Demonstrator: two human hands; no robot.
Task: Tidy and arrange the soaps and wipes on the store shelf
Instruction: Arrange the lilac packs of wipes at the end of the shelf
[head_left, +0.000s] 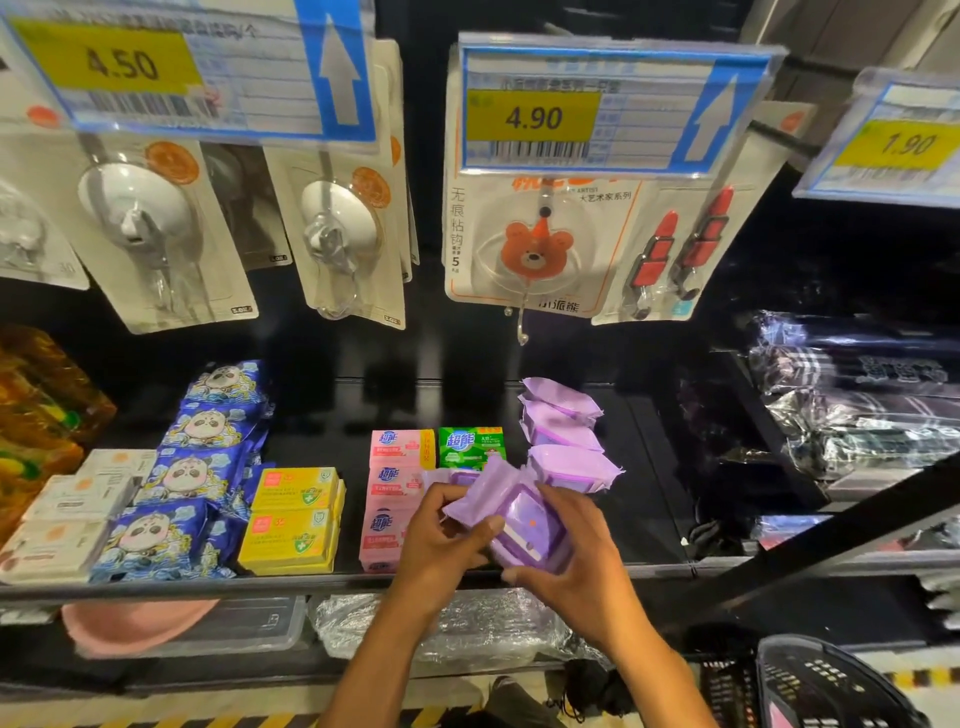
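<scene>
A purple wipes pack (524, 527) is gripped above the front edge of the shelf (208, 585) by the left hand (441, 543) and right hand (574, 569) (fingers curled round its ends). Placement seems due: it should be set squarely before the purple row (566, 441).

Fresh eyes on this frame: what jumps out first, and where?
The purple wipes pack held between the left hand and right hand at the front edge of the shelf, centre frame, draws the eye first. Above, the yellow 4.90 price tag hangs top centre. A column of blue panda packs runs front to back on the left.
</scene>
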